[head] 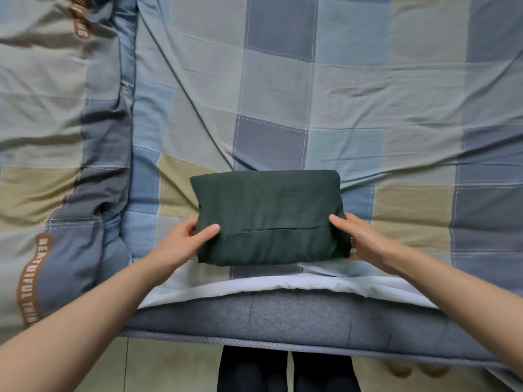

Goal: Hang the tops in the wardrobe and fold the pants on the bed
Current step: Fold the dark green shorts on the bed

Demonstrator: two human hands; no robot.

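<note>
A pair of dark green pants [268, 213] lies folded into a compact rectangle on the checked bed sheet [325, 94], near the bed's front edge. My left hand [184, 241] grips the bundle's left side, thumb on top and fingers tucked underneath. On the right side my right hand [359, 239] holds it the same way, thumb over the top layer. A pocket seam runs across the top of the bundle. No tops or wardrobe are in view.
A bunched quilt [62, 137] in the same blue, grey and tan checks fills the left side of the bed. The grey mattress edge [268, 321] runs along the front, with tiled floor [169, 369] and my legs below it.
</note>
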